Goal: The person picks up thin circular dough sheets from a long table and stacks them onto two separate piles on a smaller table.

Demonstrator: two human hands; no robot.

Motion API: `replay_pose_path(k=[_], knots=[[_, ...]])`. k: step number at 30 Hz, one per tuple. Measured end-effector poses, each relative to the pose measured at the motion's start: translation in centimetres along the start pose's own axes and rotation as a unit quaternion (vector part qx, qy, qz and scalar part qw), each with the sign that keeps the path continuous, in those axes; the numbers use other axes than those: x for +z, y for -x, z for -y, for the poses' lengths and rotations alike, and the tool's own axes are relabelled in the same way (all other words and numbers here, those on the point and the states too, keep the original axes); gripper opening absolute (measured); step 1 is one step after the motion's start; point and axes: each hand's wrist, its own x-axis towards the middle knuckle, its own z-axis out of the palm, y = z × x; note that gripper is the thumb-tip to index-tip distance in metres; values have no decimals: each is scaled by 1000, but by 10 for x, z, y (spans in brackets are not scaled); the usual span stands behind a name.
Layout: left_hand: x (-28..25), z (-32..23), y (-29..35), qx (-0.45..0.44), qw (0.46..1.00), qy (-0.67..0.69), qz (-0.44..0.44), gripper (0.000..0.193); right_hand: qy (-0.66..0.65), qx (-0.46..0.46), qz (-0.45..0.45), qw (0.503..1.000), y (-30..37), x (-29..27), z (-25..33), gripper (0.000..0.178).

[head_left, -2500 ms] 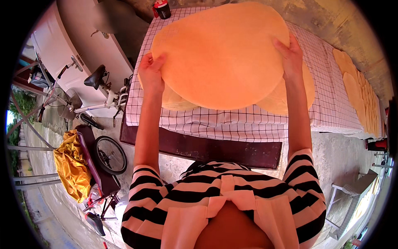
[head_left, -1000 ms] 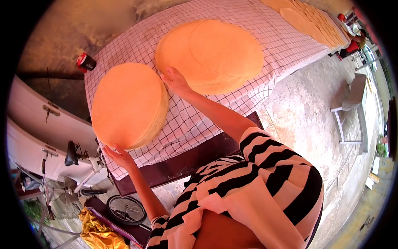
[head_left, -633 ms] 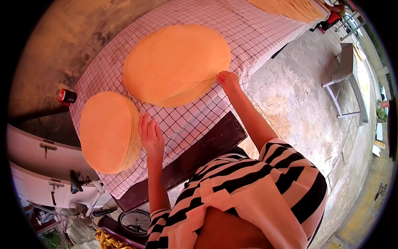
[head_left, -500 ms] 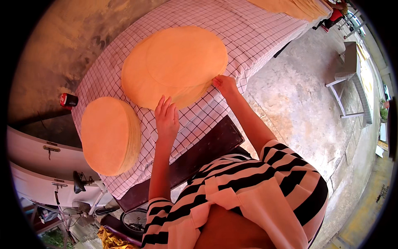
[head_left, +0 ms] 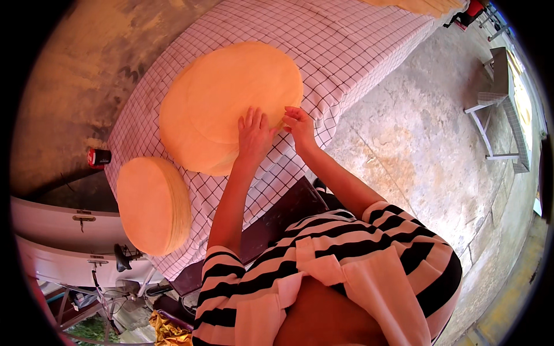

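Thin, round, pale orange-yellow sheets (head_left: 213, 92) lie in an overlapping pile on a checked cloth in front of me. My left hand (head_left: 254, 136) rests palm down on the pile's near right part, fingers stretched out and thumb toward the other hand. Close beside it, my right hand (head_left: 299, 128) pinches the pile's right edge between thumb and fingers; how many sheets it grips cannot be made out. A taller, neat stack of similar round sheets (head_left: 147, 205) stands to the left, touched by neither hand.
The white checked cloth (head_left: 329, 55) covers a long dark table (head_left: 277, 210). More sheets (head_left: 424, 4) lie at its far end. A red and black can-like object (head_left: 99, 157) is beyond the left edge. A bicycle saddle (head_left: 123, 258) shows lower left; another table (head_left: 502, 95) stands right.
My left hand has moved right and up from the pile's near edge onto its top. My right hand has come slightly left, closer to it. The view has shifted a little.
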Motion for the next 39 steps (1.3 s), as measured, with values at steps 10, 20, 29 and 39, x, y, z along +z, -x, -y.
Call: replay_pose_path(k=[10, 20, 29, 39], knots=[[19, 6, -23, 53, 994, -66, -75, 16, -125, 94, -2, 988, -19, -5, 10, 33], [-94, 18, -97, 67, 978, -149, -130, 13, -81, 91, 9, 993, -32, -42, 8, 26], [9, 1, -6, 67, 992, -98, -42, 20, -83, 104, -11, 991, -32, -35, 2, 26], [10, 9, 1, 37, 996, -65, -55, 18, -8, 123, 13, 992, -29, -23, 23, 12]])
